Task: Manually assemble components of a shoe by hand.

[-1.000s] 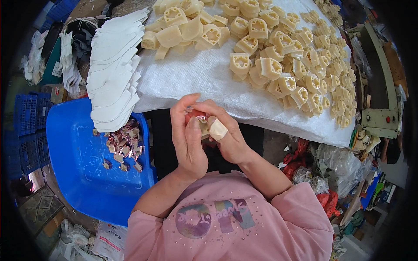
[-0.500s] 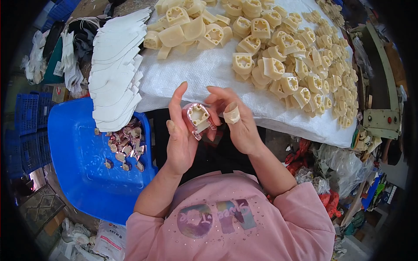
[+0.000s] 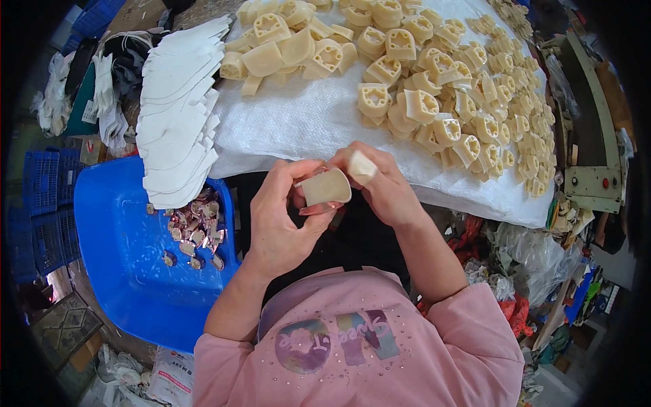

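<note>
White sheeting (image 3: 291, 122) behind — left grip (image 3: 274, 224) holds beige piece (image 3: 327, 188).

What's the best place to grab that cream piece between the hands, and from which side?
I'd pinch the cream piece by its upper and lower edges, coming from the left, where the left hand holds it. It lies sideways and its right end flares wider, near the right hand, so the narrower body looks easier to grip.

Above your left hand (image 3: 281, 216) and right hand (image 3: 386, 193), bare white cloth (image 3: 298, 125) left room toward 12 o'clock, as far as a cream heap (image 3: 285, 47). A wider heap (image 3: 434, 102) barred 1 to 2; a white stack (image 3: 178, 115) blocked 10. Reaching 8 meant clearing the blue tub's rim (image 3: 237, 244).
</note>
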